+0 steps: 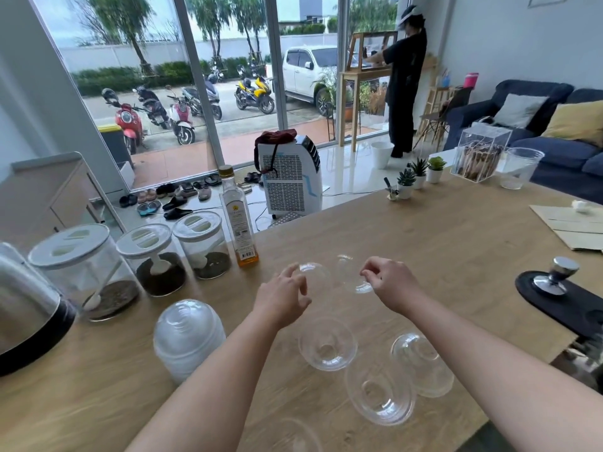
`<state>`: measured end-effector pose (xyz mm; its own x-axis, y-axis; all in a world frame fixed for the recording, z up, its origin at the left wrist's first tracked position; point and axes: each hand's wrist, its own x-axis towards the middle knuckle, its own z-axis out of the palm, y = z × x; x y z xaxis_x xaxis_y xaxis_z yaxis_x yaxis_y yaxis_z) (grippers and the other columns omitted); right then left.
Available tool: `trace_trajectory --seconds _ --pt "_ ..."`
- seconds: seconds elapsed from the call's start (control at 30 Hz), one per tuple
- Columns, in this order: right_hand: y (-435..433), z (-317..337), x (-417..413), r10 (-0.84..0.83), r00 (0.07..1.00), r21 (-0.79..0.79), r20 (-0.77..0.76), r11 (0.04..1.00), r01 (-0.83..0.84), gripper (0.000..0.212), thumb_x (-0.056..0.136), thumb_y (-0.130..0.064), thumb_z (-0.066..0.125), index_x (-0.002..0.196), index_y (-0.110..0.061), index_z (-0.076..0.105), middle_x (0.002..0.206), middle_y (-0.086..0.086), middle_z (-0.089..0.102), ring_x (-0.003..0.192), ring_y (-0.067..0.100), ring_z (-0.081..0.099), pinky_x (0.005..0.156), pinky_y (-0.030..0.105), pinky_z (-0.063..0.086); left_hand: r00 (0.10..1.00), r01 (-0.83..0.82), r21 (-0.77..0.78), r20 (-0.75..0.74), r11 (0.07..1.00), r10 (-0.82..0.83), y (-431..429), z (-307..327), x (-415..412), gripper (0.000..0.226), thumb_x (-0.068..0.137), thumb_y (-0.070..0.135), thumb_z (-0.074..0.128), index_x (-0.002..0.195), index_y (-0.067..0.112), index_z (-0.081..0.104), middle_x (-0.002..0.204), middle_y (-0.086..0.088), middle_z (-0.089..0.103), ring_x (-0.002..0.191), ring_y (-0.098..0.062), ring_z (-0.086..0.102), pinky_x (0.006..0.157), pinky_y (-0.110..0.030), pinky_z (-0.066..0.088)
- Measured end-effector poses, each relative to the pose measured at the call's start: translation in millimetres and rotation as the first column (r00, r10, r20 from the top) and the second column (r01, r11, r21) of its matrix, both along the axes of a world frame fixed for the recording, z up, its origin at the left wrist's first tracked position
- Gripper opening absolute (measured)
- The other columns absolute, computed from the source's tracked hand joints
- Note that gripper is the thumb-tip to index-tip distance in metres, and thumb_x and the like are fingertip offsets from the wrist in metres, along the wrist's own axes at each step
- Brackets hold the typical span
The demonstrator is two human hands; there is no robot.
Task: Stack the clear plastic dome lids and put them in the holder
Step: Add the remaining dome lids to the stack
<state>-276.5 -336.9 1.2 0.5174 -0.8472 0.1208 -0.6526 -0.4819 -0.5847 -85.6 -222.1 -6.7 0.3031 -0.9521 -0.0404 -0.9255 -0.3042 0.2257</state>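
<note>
Loose dome lids are lying on the near table, beside a stacked pile. Farther out, left hand and right hand are each pinching one lid with fingers at the rim; light, flimsy, slippery.

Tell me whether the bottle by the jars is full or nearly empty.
Nearly empty: the glass bottle shows only a shallow amber layer at its base, clear above.
</note>
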Motion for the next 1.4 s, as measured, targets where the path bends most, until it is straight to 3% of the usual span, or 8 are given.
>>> trace_trajectory --seconds 0.23,0.43,0.6,0.7,1.0,1.17,1.4 --pt "5 25 26 -0.073 0.942 0.173 0.327 0.985 0.016 0.020 0.094 -0.010 0.043 0.097 -0.013 0.062 0.077 0.003 0.063 0.057 0.008 0.045 0.055 0.024 0.035 0.998 -0.050 -0.383 -0.056 0.922 0.031 28 71 32 0.032 0.076 0.045 0.070 0.075 0.020 0.051 0.150 0.004 0.040 0.137 -0.021 0.037 0.107 -0.042 0.038" --pt "27 40 68 -0.070 0.888 0.303 0.454 0.950 -0.079 0.023 0.096 -0.011 0.038 0.103 -0.014 0.059 0.071 -0.001 0.058 0.056 0.014 0.043 0.058 0.029 0.036 0.983 -0.164 -0.505 -0.150 0.847 0.101 76 90 61 0.033 0.069 0.038 0.078 0.065 0.022 0.049 0.141 0.002 0.050 0.129 -0.020 0.046 0.102 -0.037 0.042" --pt "50 40 100 -0.083 0.846 0.413 0.526 0.895 -0.169 0.023 0.096 -0.007 0.036 0.105 -0.012 0.057 0.071 0.003 0.056 0.054 0.014 0.042 0.047 0.018 0.037 0.974 -0.223 -0.473 -0.137 0.853 0.179 121 84 79 0.033 0.073 0.036 0.076 0.070 0.012 0.054 0.136 0.001 0.054 0.121 -0.019 0.052 0.091 -0.024 0.038" --pt "64 38 115 -0.074 0.835 0.451 0.545 0.866 -0.217 0.022 0.097 -0.006 0.036 0.105 -0.011 0.056 0.070 0.004 0.055 0.053 0.013 0.040 0.037 0.010 0.033 0.975 -0.220 -0.398 -0.098 0.891 0.198 145 75 87 0.034 0.075 0.038 0.074 0.078 0.009 0.057 0.135 -0.001 0.054 0.122 -0.019 0.051 0.096 -0.026 0.039" --pt "84 32 134 -0.059 0.843 0.493 0.535 0.832 -0.254 0.021 0.097 -0.006 0.037 0.102 -0.013 0.056 0.071 0.004 0.055 0.053 0.012 0.039 0.039 0.012 0.033 0.956 -0.284 -0.276 -0.152 0.918 0.250 168 41 91 0.032 0.074 0.040 0.073 0.076 0.019 0.049 0.144 0.005 0.046 0.132 -0.015 0.042 0.104 -0.027 0.033" --pt "86 28 136 -0.065 0.847 0.511 0.527 0.821 -0.255 0.021 0.096 -0.007 0.037 0.102 -0.014 0.056 0.072 0.004 0.056 0.054 0.012 0.040 0.045 0.016 0.033 0.953 -0.295 -0.314 -0.164 0.902 0.254 172 27 87 0.034 0.075 0.040 0.073 0.079 0.018 0.047 0.145 0.004 0.045 0.134 -0.014 0.040 0.106 -0.027 0.032" --pt "90 24 142 -0.078 0.848 0.551 0.525 0.790 -0.269 0.021 0.096 -0.007 0.037 0.099 -0.014 0.056 0.070 0.004 0.055 0.053 0.012 0.038 0.036 0.011 0.030 0.927 -0.355 -0.306 -0.235 0.883 0.291 175 20 85 0.051 0.069 0.046 0.076 0.103 0.027 0.044 0.116 0.003 0.059 0.107 -0.017 0.054 0.088 -0.030 0.045"
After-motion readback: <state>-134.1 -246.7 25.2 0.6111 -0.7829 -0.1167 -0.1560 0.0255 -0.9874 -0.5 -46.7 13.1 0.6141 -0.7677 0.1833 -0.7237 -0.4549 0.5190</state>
